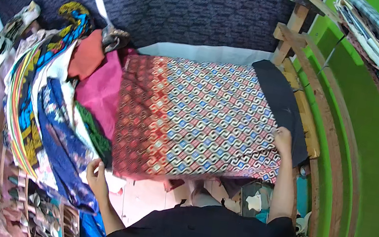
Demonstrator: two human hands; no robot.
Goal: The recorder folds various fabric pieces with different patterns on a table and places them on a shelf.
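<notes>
A patterned cloth (209, 117) lies spread flat in front of me, with white, blue and red interlocking shapes and a dark red band at its left end. My right hand (283, 140) is closed on the cloth near its right edge, beside a black cloth (283, 108) that shows beyond that edge. Near the cloth's near left corner is my left hand (97, 179), its fingers slightly apart and close to the heap of clothes. In that heap are a magenta cloth (103, 87), an orange-red cloth (87, 55) and a navy floral cloth (57, 122).
Wooden rails (335, 122) run along the green wall (368, 147) on the right. Folded cloths (373, 41) rest on the upper rail. A dark patterned curtain (206, 12) hangs at the back. Shoes (35, 201) stand on a rack at lower left. Floor tiles (146, 203) show near me.
</notes>
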